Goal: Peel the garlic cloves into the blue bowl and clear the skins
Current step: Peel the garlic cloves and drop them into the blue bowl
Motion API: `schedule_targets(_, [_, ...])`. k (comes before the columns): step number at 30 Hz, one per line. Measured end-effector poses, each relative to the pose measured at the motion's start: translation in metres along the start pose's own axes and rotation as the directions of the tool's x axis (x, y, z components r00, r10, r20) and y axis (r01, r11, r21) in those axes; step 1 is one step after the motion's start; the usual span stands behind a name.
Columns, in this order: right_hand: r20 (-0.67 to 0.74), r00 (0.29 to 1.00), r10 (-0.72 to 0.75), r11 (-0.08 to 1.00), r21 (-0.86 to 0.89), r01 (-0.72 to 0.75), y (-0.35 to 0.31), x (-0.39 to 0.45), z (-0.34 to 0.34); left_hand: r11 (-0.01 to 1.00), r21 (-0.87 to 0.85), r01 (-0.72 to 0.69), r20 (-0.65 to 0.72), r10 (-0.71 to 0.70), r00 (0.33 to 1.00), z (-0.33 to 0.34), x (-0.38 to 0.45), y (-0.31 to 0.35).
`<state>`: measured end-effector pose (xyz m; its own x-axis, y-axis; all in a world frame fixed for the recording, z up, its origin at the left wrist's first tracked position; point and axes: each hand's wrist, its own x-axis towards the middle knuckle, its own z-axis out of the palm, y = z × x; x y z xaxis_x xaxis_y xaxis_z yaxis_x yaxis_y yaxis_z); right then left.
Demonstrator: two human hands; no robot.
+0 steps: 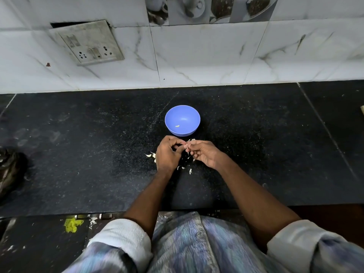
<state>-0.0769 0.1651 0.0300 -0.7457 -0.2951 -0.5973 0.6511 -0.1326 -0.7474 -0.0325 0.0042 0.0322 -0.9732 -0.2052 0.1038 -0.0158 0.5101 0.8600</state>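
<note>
A small garlic clove is pinched between the fingertips of both hands, just in front of the blue bowl. The left hand is curled nearly closed, thumb and forefinger nipping the clove's left end; the right hand grips its other end with thumb and forefinger, the remaining fingers loosely bent. The bowl stands on the desk about midway between its front and back edges, and holds one pale peeled clove near its bottom. Loose skins lie scattered on the desk beneath and around the hands (white flecks, some partly hidden by the fingers). The desk is dark speckled stone, dusty, with faint smudges toward its left edge. Behind its back edge rises a wall of white marbled tiles, carrying a grimy switch and socket plate at the upper left.
</note>
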Motion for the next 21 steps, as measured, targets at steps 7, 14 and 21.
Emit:
schedule_targets(7, [0.025, 0.999, -0.034, 0.998, -0.057, 0.035, 0.0007, -0.0035, 0.0003, 0.989, 0.111, -0.099, 0.035, 0.096, 0.995, -0.0049, -0.0038, -0.0013])
schedule_targets(14, [0.043, 0.998, -0.041, 0.996, -0.077, 0.044, -0.0007, -0.0077, 0.0045, 0.948, 0.234, -0.217, 0.05, 0.212, 0.976, -0.007, -0.005, -0.0016])
schedule_targets(21, [0.066, 0.998, -0.004, 0.999, -0.039, 0.007, 0.0022, -0.0097, 0.0056, 0.908, 0.298, -0.295, 0.075, 0.286, 0.955, -0.006, -0.0089, -0.0042])
